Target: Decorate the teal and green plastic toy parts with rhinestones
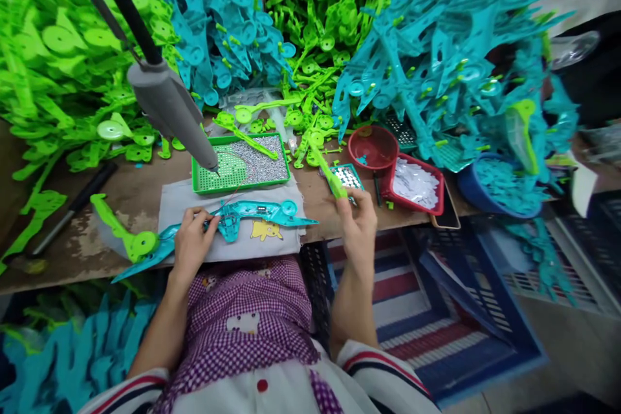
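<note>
My left hand [194,239] is closed on a long, curved teal plastic shell [255,210], its fingertips pinching near the shell's middle. The shell lies across a white cloth [233,249] printed with a yellow cartoon figure, and small fittings and a thin wire show inside it. To the right, my right hand [358,226] grips the near end of a lime-green plastic arm piece [332,178] between thumb and fingers. The green piece's far end reaches the pile of loose green parts [310,123]. Just behind the teal shell sits a green tray [194,174] full of small metal screws.
A grey electric screwdriver [169,110] hangs over the tray. Big heaps of green parts [58,65] and teal shells [417,58] line the back. At right stand a red bowl [373,145], a red basket of white pieces [417,184] and a blue basin [504,184].
</note>
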`<state>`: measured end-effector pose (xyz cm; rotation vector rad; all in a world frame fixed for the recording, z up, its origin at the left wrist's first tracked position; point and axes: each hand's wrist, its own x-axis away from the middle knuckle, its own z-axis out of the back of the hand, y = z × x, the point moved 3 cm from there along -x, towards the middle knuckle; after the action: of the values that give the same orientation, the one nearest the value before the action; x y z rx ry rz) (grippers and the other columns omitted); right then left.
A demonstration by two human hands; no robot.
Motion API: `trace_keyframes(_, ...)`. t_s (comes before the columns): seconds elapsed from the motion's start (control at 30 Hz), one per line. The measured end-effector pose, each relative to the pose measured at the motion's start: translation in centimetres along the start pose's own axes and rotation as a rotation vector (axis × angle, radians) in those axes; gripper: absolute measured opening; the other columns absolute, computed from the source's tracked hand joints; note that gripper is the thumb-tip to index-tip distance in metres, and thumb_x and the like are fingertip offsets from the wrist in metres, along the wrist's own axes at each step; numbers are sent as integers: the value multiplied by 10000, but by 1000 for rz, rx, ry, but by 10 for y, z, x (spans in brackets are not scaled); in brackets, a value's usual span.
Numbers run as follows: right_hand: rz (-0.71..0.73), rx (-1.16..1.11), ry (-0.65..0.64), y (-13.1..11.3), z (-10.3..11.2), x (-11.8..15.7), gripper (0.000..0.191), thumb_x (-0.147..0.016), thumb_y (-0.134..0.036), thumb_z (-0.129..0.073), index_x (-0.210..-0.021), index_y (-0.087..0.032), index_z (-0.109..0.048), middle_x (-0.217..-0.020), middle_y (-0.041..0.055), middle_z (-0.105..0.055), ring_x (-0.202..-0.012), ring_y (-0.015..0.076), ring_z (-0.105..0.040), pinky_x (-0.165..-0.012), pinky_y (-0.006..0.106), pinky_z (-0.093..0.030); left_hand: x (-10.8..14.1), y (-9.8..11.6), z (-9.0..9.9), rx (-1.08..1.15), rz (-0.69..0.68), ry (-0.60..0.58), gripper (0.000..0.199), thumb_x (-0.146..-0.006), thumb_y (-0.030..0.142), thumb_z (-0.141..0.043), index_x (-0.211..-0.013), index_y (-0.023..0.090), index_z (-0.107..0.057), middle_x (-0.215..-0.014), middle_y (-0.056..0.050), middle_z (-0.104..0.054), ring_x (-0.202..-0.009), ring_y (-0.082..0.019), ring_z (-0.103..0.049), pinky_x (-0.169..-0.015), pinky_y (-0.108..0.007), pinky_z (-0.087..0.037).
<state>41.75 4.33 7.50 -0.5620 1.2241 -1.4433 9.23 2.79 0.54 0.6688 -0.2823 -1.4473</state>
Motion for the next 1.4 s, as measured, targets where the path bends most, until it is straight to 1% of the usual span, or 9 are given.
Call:
trace_keyframes(0.07,34,82,-185,-1,20,18,216,-909,-478,-571,-977,-281,-627,-952,39,-699,-914,218,-692,-825,375,-561,0,1,0,-3,0,-4,211,-907,365,-584,-780,205,-639,-953,-32,-596,-592,-121,-500,-600,-284,-386)
trace_keyframes(0.17,71,158,-360,10,17,21,197,-909,-454,-582,-977,-283,-651,-1019,56,-704,-992,232,-677,-880,405,-549,0,1,0,-15,6,-7,208,-902,365,-595,-781,203,-640,-953,-31,-596,-606,-126,-514,-601,-284,-378)
trace_keyframes(0.4,81,141,-273,34,-31,-53,338,-919,-536,-514,-1020,-237,-633,-1085,93,-699,-1060,239,-635,-958,433,-500,0,1,1,-46,41,-31,191,-892,360,-609,-786,205,-644,-972,-35,-600,-631,-137,-527,-594,-284,-357)
trace_keyframes(0.6,82,157,-348,3,29,-12,249,-913,-464,-579,-1014,-249,-654,-1065,65,-714,-1038,218,-659,-943,384,-516,0,3,0,-88,66,-40,171,-890,337,-611,-790,203,-648,-988,-39,-609,-696,-151,-562,-596,-278,-345)
trace_keyframes(0.7,74,186,-345,9,40,8,224,-910,-433,-598,-1013,-245,-665,-1060,65,-720,-1029,211,-667,-936,385,-525,0,3,-1,-145,85,-52,156,-887,332,-611,-815,199,-651,-1005,-44,-610,-750,-166,-579,-599,-279,-335)
trace_keyframes(0.93,116,110,-304,32,-3,-25,284,-907,-481,-581,-1026,-234,-656,-1080,79,-713,-1066,224,-658,-965,413,-519,-1,3,0,-144,79,-61,186,-888,363,-603,-800,205,-642,-998,-41,-605,-731,-168,-567,-591,-283,-342)
trace_keyframes(1.17,131,262,-367,11,5,25,208,-912,-410,-605,-1054,-271,-668,-1170,72,-640,-1127,231,-623,-982,418,-524,1,1,5,-42,-40,-57,241,-914,390,-574,-800,187,-637,-996,-42,-588,-627,-126,-509,-634,-277,-416)
trace_keyframes(1.27,89,296,-388,26,-19,35,238,-923,-423,-578,-1080,-270,-667,-1149,84,-612,-1107,244,-619,-967,431,-531,3,0,8,-18,-82,-58,267,-922,408,-566,-806,180,-643,-1007,-49,-582,-603,-117,-483,-638,-279,-423)
trace_keyframes(1.4,14,374,-517,42,-52,23,502,-919,-410,-576,-1396,-269,-511,-1129,107,-587,-1059,273,-607,-935,471,-522,4,-1,8,0,-110,-53,295,-932,421,-555,-794,177,-647,-985,-53,-585,-599,-118,-479,-635,-280,-430)
